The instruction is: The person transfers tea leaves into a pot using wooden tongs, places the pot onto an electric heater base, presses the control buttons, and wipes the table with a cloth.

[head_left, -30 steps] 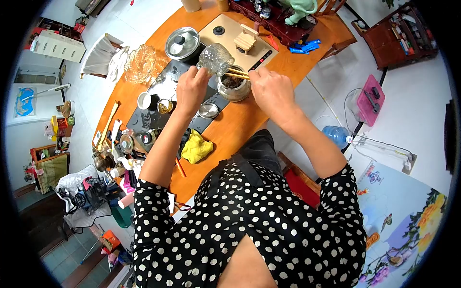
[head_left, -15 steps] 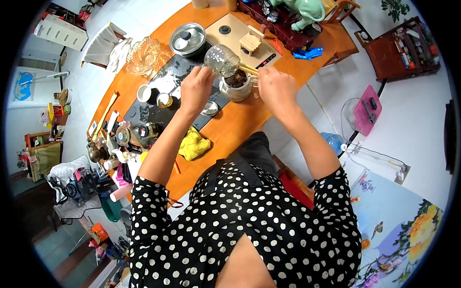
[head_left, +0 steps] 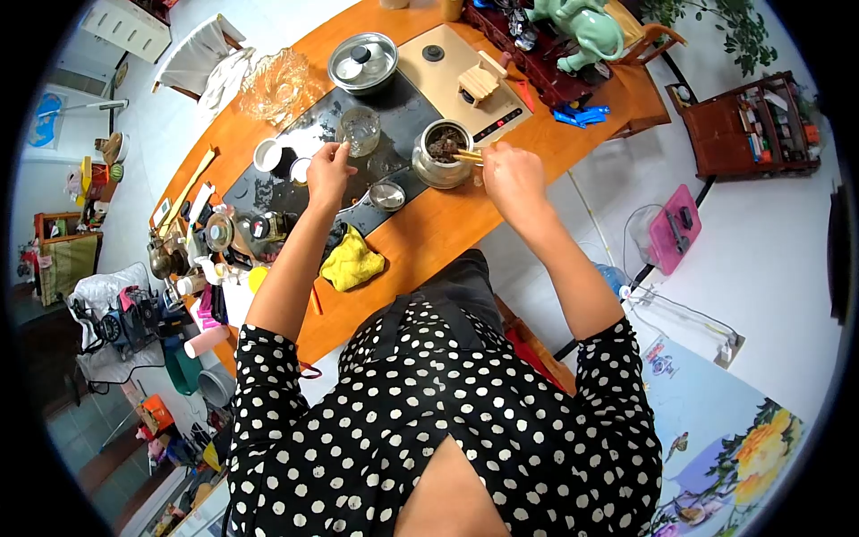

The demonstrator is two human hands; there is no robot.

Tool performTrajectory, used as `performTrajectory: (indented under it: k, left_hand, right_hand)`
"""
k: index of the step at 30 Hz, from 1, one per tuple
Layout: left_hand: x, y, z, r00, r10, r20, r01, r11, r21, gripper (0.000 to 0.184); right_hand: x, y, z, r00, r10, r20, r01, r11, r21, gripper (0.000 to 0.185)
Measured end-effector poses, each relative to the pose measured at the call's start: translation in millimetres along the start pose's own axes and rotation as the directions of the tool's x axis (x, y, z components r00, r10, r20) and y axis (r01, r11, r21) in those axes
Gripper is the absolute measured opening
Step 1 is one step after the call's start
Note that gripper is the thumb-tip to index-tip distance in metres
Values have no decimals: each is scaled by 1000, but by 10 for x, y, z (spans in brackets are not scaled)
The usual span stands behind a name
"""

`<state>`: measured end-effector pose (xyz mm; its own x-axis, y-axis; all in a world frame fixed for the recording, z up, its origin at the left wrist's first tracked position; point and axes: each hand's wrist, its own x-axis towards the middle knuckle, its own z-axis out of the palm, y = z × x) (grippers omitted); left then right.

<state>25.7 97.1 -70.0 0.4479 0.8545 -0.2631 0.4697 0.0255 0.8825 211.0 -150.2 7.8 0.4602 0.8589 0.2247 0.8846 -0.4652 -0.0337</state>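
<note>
My left hand point(head_left: 329, 174) is closed at the near side of a clear glass pitcher point(head_left: 360, 132), its fingertips pinching what seems to be the handle. The pitcher is over the black tea tray point(head_left: 398, 103). Light wooden tongs point(head_left: 469, 157) are gripped in my right hand point(head_left: 514, 177). Their tips reach into the mouth of a glass pot point(head_left: 440, 174), where dark, wet tea leaves point(head_left: 446, 141) show. Between the hands, a small round metal strainer point(head_left: 386, 196) lies at the tray's near edge.
A lidded pot point(head_left: 362, 63) stands at the back of the tray, left of a small wooden stand point(head_left: 479, 84). White cups point(head_left: 267, 155) and a yellow cloth point(head_left: 352, 259) lie to the left. Beyond are an amber glass bowl point(head_left: 276, 85) and a green figurine point(head_left: 586, 36).
The glass pitcher has moved left from over the pot, from tilted to roughly upright over the tray. My left hand moved with it. My right hand remains by the pot with the tongs.
</note>
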Motion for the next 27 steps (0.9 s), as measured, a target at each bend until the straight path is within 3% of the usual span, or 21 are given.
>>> performTrajectory:
  k: [4, 10, 19, 27]
  left_hand:
    - [-22, -62, -59, 999, -40, 2, 40, 999, -2, 30]
    - [-4, -190, -98, 996, -86, -21, 85, 995, -46, 28]
    - [112, -429, -68, 985, -172, -2, 170, 974, -147, 25]
    - [199, -538, -88, 971, -240, 18, 237, 939, -249, 24]
  right_hand:
    - [82, -21, -102, 996, -50, 80, 52, 998, -20, 15]
    - [157, -105, -388, 998, -31, 53, 35, 997, -65, 15]
    - [161, -190, -84, 992, -121, 44, 124, 987, -101, 8]
    - [182, -174, -327, 991, -135, 26, 136, 989, -49, 9]
